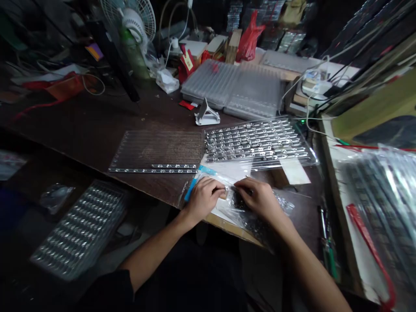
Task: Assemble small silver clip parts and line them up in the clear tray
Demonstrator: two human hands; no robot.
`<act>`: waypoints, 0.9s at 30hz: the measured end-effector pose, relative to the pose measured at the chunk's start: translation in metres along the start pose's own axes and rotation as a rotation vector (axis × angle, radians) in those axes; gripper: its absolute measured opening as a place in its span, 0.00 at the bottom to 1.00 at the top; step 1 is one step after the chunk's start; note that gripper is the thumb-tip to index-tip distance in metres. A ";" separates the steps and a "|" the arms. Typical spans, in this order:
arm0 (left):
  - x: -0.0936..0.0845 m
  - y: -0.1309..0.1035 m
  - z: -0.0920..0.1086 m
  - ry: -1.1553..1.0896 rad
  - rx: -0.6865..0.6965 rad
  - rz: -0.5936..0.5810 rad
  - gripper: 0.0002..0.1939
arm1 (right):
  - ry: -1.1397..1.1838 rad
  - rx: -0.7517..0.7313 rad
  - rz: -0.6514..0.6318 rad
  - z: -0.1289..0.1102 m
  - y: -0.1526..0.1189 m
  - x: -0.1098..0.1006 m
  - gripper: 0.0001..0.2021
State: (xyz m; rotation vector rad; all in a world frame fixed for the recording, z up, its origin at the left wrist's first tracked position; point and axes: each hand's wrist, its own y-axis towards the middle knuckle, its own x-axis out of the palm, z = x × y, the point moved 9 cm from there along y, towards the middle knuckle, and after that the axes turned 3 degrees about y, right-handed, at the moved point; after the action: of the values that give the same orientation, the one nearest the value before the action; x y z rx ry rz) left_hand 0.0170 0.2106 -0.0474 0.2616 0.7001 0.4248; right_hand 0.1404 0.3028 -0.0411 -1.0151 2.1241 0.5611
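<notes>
My left hand (204, 195) is closed in a pinch on a small shiny metal piece (225, 189) at the desk's front edge. Just to its right, my right hand (258, 197) has thumb and forefinger pressed together; whatever they hold is too small to make out. Beneath both hands lies a clear plastic bag (237, 212) with small dark parts in it, and a blue strip (191, 187) beside the left hand. Behind them, a clear grooved tray (162, 147) carries shiny metal strips in its front grooves. Right of it, another tray (256, 138) holds several rows of metal pieces.
Stacked clear trays (227, 82) and a white stand (207, 115) are at the back. Green-handled tools (329, 255) lie at right, near wrapped bundles (386, 199). A filled tray stack (79, 229) sits lower left. A fan (133, 19) stands behind.
</notes>
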 end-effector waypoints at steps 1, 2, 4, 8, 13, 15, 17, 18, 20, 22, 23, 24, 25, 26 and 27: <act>-0.008 0.000 -0.002 -0.043 -0.015 0.043 0.02 | -0.006 -0.005 0.002 -0.002 0.001 0.004 0.10; -0.018 0.001 -0.006 -0.081 -0.029 0.083 0.02 | -0.004 -0.017 -0.002 -0.005 0.003 0.009 0.10; -0.040 0.006 -0.015 -0.108 -0.050 0.146 0.02 | 0.019 -0.053 -0.032 -0.012 0.005 0.021 0.12; -0.076 0.032 -0.033 0.061 -0.019 0.157 0.03 | -0.003 -0.103 -0.094 -0.025 0.007 0.037 0.14; -0.075 0.051 -0.052 0.205 0.062 -0.009 0.03 | -0.025 -0.092 -0.115 -0.027 0.004 0.042 0.14; -0.079 0.048 -0.058 0.267 0.073 -0.001 0.03 | -0.061 -0.102 -0.114 -0.027 0.004 0.044 0.13; -0.085 0.045 -0.061 0.328 0.078 0.015 0.03 | -0.145 -0.144 -0.123 -0.030 0.003 0.046 0.12; -0.088 0.044 -0.062 0.341 0.075 0.022 0.04 | -0.191 -0.167 -0.133 -0.032 0.002 0.047 0.11; -0.091 0.044 -0.060 0.315 0.064 0.027 0.06 | -0.242 -0.202 -0.149 -0.037 0.001 0.048 0.10; -0.087 0.046 -0.055 0.246 0.071 0.009 0.06 | -0.217 -0.212 -0.158 -0.041 0.000 0.047 0.09; -0.083 0.046 -0.051 0.221 0.085 -0.008 0.06 | -0.195 -0.209 -0.160 -0.042 -0.001 0.045 0.09; -0.080 0.047 -0.049 0.212 0.102 -0.027 0.06 | -0.179 -0.206 -0.160 -0.043 -0.001 0.044 0.09; -0.077 0.046 -0.047 0.224 0.117 -0.042 0.06 | -0.177 -0.204 -0.157 -0.044 -0.001 0.043 0.09; -0.076 0.046 -0.047 0.252 0.126 -0.046 0.06 | -0.190 -0.205 -0.151 -0.044 -0.002 0.043 0.09; -0.077 0.045 -0.048 0.289 0.129 -0.042 0.06 | -0.217 -0.210 -0.146 -0.045 -0.002 0.043 0.09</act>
State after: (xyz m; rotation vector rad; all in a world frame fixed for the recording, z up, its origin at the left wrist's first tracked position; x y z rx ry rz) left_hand -0.0806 0.2190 -0.0222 0.3100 1.0169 0.3812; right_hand 0.1046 0.2522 -0.0441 -1.1572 1.8129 0.7966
